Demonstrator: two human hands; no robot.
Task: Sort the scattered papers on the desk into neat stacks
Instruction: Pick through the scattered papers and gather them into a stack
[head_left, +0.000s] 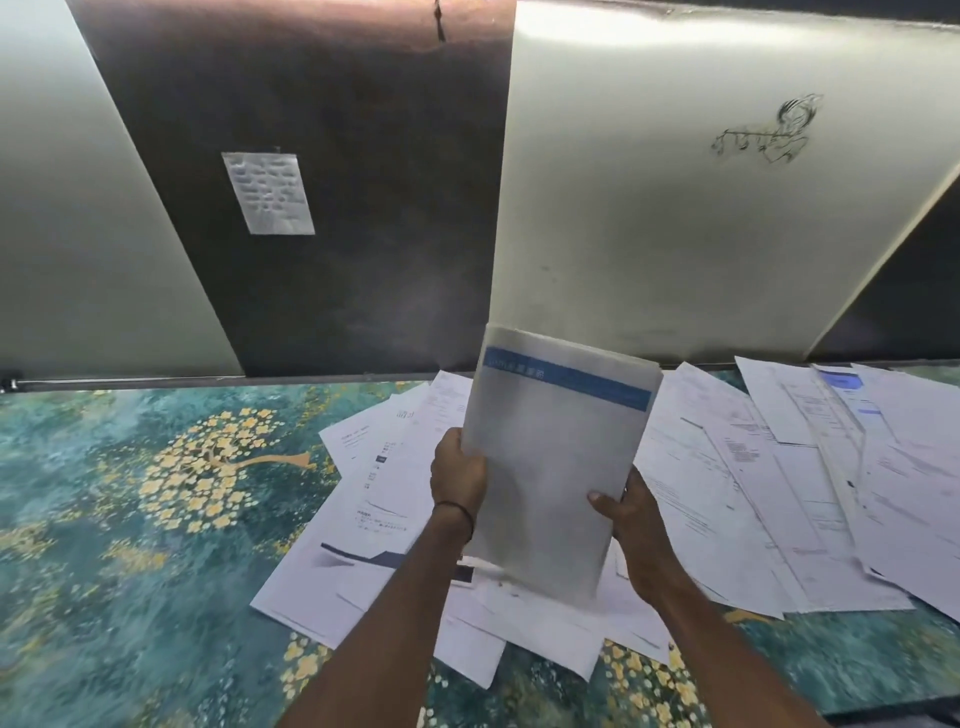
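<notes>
I hold a bundle of white sheets upright above the desk; its top sheet has a blue band near the top. My left hand grips the bundle's left edge, a dark band at the wrist. My right hand grips its right edge, thumb on the front. Below and around the bundle, loose printed papers lie overlapping across the middle and right of the desk, more of them fanned out to the left of my arms.
The desk has a teal cover with a yellow flower-tree pattern, bare on the left. Behind stands a wall of dark and pale panels with a small taped note and an ink drawing.
</notes>
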